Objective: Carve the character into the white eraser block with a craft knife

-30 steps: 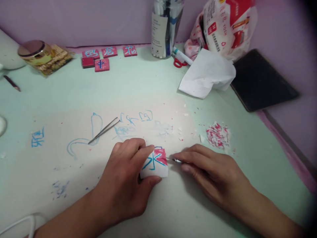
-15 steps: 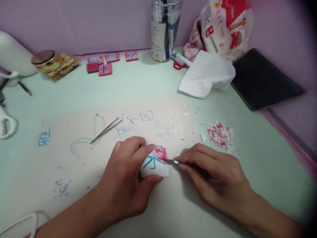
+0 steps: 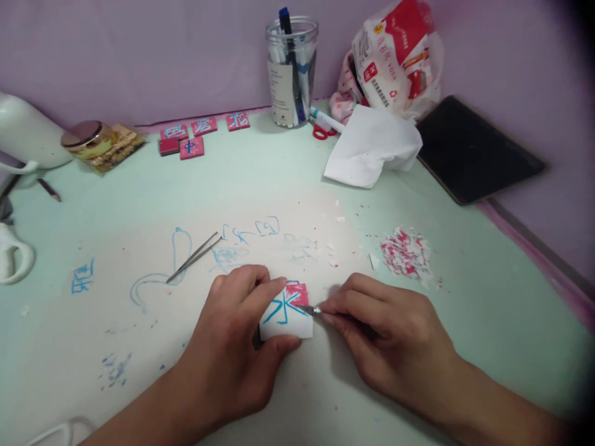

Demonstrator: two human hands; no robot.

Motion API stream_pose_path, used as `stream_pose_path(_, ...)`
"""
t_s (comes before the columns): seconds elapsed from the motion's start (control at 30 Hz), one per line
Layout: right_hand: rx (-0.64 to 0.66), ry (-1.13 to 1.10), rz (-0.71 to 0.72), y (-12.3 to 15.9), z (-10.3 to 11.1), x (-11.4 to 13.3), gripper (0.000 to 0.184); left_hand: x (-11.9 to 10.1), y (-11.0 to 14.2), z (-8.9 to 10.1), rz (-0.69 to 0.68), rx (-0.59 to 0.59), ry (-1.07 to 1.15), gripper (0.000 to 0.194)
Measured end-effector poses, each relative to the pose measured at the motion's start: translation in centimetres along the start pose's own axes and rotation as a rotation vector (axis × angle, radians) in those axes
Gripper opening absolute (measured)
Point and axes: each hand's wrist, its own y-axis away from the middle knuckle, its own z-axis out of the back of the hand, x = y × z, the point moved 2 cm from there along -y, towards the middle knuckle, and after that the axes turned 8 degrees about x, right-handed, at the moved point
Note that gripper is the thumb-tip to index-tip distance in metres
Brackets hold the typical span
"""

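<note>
A small white block (image 3: 286, 314) with a red top and a blue drawn character lies on the pale green table (image 3: 260, 179). My left hand (image 3: 232, 347) is closed around it, thumb at the near side and fingers at the far left edge. My right hand (image 3: 390, 337) pinches a thin metal carving knife (image 3: 310, 309), whose tip rests on the block's red top at its right side.
Tweezers (image 3: 194, 257) lie to the left over blue pen marks. A pile of red and white shavings (image 3: 405, 255) sits to the right. At the back stand a pen jar (image 3: 290, 65), several red tiles (image 3: 191, 147), tissue (image 3: 372, 145), a bag (image 3: 395, 59) and a black tablet (image 3: 474, 152).
My right hand has brought the knife leftward, from just off the block's right edge onto its red top. The left hand keeps its hold. The camera view has shifted slightly.
</note>
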Motion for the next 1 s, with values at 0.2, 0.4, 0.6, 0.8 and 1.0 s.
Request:
stream_pose_path(0.2,0.005,-0.019,0.029,0.02,0.01,-0.29,0.017,0.06,0.07,0.05,-0.012,-0.01,0.005,0.045)
stream_pose_path(0.4,0.012,0.057,0.039,0.18,-0.08,-0.37,0.021,0.05,0.01,0.04,-0.007,-0.008,0.007,0.046)
stream_pose_path(0.6,-0.002,0.052,0.055,0.15,-0.02,-0.16,0.019,-0.01,0.09,0.1,-0.017,-0.005,0.01,0.045)
stream_pose_path(0.8,-0.029,0.049,0.054,-0.25,-0.05,0.08,0.015,-0.05,-0.1,0.0,-0.009,-0.015,0.006,0.044)
stream_pose_path(1.0,0.054,0.021,0.087,-0.73,0.2,-0.33,0.017,-0.07,-0.14,-0.03,-0.015,-0.011,0.002,0.041)
